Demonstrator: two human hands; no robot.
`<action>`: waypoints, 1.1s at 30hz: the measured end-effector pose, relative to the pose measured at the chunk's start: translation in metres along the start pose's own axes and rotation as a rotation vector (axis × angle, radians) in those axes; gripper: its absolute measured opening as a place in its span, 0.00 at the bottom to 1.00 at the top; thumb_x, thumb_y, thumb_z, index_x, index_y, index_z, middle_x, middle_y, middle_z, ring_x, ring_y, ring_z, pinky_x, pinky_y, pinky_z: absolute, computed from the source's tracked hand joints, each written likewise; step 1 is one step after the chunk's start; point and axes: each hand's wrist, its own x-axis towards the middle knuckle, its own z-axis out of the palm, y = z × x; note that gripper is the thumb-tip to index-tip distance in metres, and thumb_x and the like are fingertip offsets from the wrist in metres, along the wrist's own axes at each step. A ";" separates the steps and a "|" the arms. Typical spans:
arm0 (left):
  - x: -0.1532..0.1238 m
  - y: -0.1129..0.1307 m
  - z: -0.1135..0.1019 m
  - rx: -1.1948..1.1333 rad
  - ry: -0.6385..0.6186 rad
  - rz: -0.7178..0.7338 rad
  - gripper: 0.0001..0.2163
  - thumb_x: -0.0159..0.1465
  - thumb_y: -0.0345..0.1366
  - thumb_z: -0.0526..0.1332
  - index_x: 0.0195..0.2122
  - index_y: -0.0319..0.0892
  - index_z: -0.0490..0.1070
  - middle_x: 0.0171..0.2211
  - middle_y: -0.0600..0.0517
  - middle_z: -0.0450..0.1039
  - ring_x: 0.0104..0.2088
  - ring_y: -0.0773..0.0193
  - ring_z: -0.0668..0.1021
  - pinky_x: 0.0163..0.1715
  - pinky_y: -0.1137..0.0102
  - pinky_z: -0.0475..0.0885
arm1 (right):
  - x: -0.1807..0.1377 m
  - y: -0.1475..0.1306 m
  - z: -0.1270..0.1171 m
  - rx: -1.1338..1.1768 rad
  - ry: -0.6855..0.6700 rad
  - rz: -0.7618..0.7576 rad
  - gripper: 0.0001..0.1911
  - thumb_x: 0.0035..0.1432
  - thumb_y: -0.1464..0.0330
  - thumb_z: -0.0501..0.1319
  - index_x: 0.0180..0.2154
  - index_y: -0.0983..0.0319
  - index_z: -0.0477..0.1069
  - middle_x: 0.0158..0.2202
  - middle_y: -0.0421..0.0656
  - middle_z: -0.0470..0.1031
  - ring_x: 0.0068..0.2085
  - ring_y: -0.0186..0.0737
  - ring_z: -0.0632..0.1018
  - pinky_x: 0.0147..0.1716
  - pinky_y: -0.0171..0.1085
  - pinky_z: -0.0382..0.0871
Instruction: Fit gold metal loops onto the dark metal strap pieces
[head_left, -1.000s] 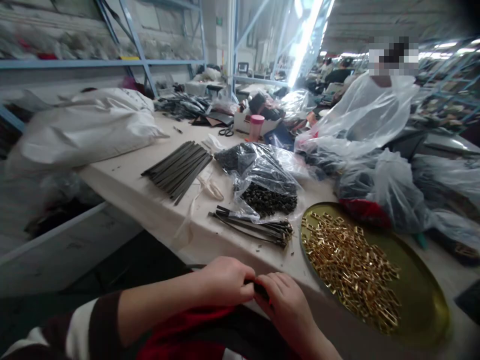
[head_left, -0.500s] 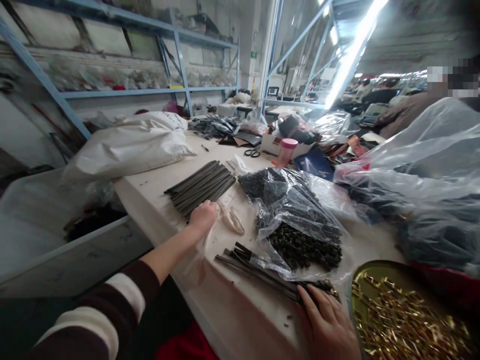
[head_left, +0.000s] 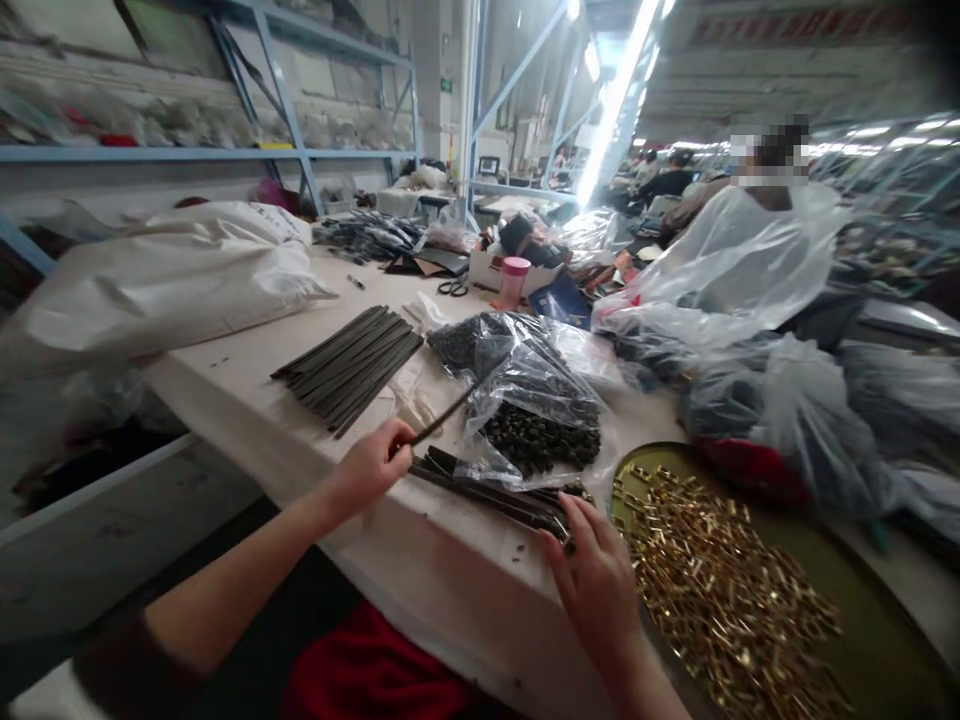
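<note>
My left hand point(head_left: 381, 462) is closed in a pinch around one end of a thin dark strip point(head_left: 457, 402). The strip points up and to the right, over the edge of a clear plastic bag point(head_left: 517, 375) of small black pieces point(head_left: 536, 440). Behind that hand, a row of similar dark strips point(head_left: 352, 365) lies flat on the table. Nearer me is a smaller bundle of dark strips point(head_left: 487, 498). At its right end is my right hand point(head_left: 596, 565), thumb and fingers apart around the strip ends. Whether it touches them is hard to see.
To the right, a large round tray point(head_left: 892, 610) holds many gold metal fittings point(head_left: 720, 570). A white sack point(head_left: 172, 270) lies at the table's left. Scissors point(head_left: 453, 288) and a pink-lidded cup point(head_left: 513, 282) stand farther back. Plastic-wrapped bundles point(head_left: 795, 400) crowd the right; a person point(head_left: 697, 205) is beyond.
My left hand has left the row of strips and moved toward the near bundle, carrying one strip. My right hand has lifted its fingers from lying over the bundle's end. The view has swung right.
</note>
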 end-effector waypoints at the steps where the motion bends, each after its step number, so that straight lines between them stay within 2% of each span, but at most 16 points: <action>1: -0.020 0.012 0.001 -0.162 -0.124 0.056 0.06 0.59 0.34 0.49 0.35 0.40 0.61 0.25 0.55 0.66 0.27 0.67 0.71 0.29 0.75 0.66 | -0.002 -0.007 -0.008 0.184 0.005 0.127 0.21 0.55 0.58 0.55 0.49 0.61 0.63 0.42 0.50 0.70 0.40 0.47 0.72 0.39 0.46 0.65; 3: -0.059 0.034 0.005 -0.392 -0.391 0.071 0.03 0.56 0.32 0.50 0.30 0.40 0.61 0.21 0.58 0.62 0.22 0.70 0.68 0.22 0.76 0.63 | -0.006 -0.019 -0.024 0.580 0.031 0.378 0.18 0.57 0.57 0.52 0.45 0.60 0.64 0.31 0.43 0.70 0.28 0.38 0.71 0.28 0.38 0.66; 5: -0.088 0.050 0.010 -0.515 -0.573 0.036 0.03 0.54 0.30 0.50 0.28 0.40 0.61 0.20 0.59 0.60 0.21 0.71 0.66 0.20 0.76 0.60 | -0.014 -0.030 -0.037 0.843 0.043 0.555 0.14 0.55 0.56 0.54 0.36 0.60 0.65 0.22 0.37 0.65 0.21 0.32 0.66 0.21 0.32 0.61; 7: -0.106 0.064 0.016 -0.644 -0.708 -0.037 0.04 0.52 0.29 0.51 0.30 0.40 0.61 0.21 0.59 0.62 0.20 0.72 0.66 0.19 0.76 0.60 | -0.024 -0.039 -0.044 0.956 0.003 0.663 0.13 0.51 0.57 0.60 0.28 0.61 0.64 0.19 0.35 0.62 0.19 0.30 0.62 0.19 0.30 0.57; 9: -0.115 0.077 0.023 -0.803 -0.810 -0.124 0.05 0.53 0.30 0.51 0.32 0.39 0.61 0.22 0.59 0.64 0.19 0.73 0.66 0.19 0.76 0.61 | -0.036 -0.048 -0.045 1.034 -0.099 0.744 0.15 0.48 0.58 0.63 0.25 0.61 0.63 0.18 0.34 0.61 0.18 0.29 0.61 0.18 0.30 0.55; 12: -0.120 0.094 0.034 -1.015 -0.887 -0.205 0.06 0.54 0.33 0.54 0.34 0.40 0.61 0.24 0.58 0.67 0.19 0.74 0.68 0.18 0.78 0.60 | -0.056 -0.062 -0.039 1.149 -0.226 0.840 0.15 0.49 0.57 0.61 0.26 0.62 0.64 0.17 0.35 0.64 0.18 0.29 0.63 0.18 0.29 0.55; 15: -0.123 0.103 0.044 -1.155 -0.923 -0.290 0.07 0.54 0.33 0.57 0.33 0.39 0.62 0.26 0.57 0.69 0.19 0.75 0.69 0.16 0.79 0.58 | -0.070 -0.071 -0.032 1.231 -0.237 0.938 0.15 0.52 0.57 0.57 0.25 0.63 0.66 0.17 0.36 0.66 0.18 0.29 0.65 0.18 0.29 0.57; 21: -0.126 0.098 0.056 -1.417 -1.020 -0.455 0.10 0.52 0.31 0.61 0.34 0.39 0.62 0.26 0.57 0.68 0.15 0.80 0.61 0.11 0.81 0.47 | -0.078 -0.070 -0.021 1.380 -0.247 1.118 0.17 0.51 0.60 0.58 0.17 0.63 0.63 0.13 0.35 0.64 0.16 0.28 0.64 0.17 0.29 0.56; 25: -0.124 0.094 0.061 -1.518 -1.092 -0.520 0.10 0.52 0.29 0.62 0.34 0.39 0.62 0.24 0.58 0.66 0.13 0.82 0.56 0.12 0.80 0.42 | -0.078 -0.071 -0.013 1.447 -0.286 1.277 0.16 0.48 0.61 0.60 0.17 0.63 0.61 0.12 0.34 0.62 0.15 0.27 0.62 0.16 0.27 0.53; 28: -0.122 0.093 0.062 -1.511 -1.089 -0.543 0.09 0.51 0.29 0.61 0.33 0.39 0.62 0.25 0.57 0.67 0.13 0.82 0.56 0.12 0.79 0.41 | -0.078 -0.070 -0.008 1.376 -0.281 1.197 0.14 0.50 0.59 0.60 0.23 0.62 0.63 0.15 0.33 0.62 0.17 0.27 0.62 0.17 0.28 0.54; 30: -0.121 0.093 0.062 -1.500 -1.059 -0.551 0.10 0.51 0.29 0.61 0.34 0.40 0.62 0.26 0.57 0.68 0.13 0.82 0.57 0.12 0.79 0.42 | -0.078 -0.067 -0.009 1.181 -0.200 1.036 0.12 0.51 0.58 0.59 0.28 0.61 0.63 0.19 0.32 0.62 0.19 0.28 0.63 0.19 0.29 0.56; 33: -0.118 0.094 0.061 -1.466 -0.997 -0.563 0.12 0.51 0.31 0.62 0.36 0.40 0.63 0.26 0.56 0.68 0.13 0.82 0.57 0.12 0.79 0.42 | -0.075 -0.059 -0.016 0.757 -0.093 0.716 0.09 0.52 0.62 0.59 0.28 0.60 0.64 0.22 0.34 0.63 0.23 0.30 0.65 0.24 0.31 0.58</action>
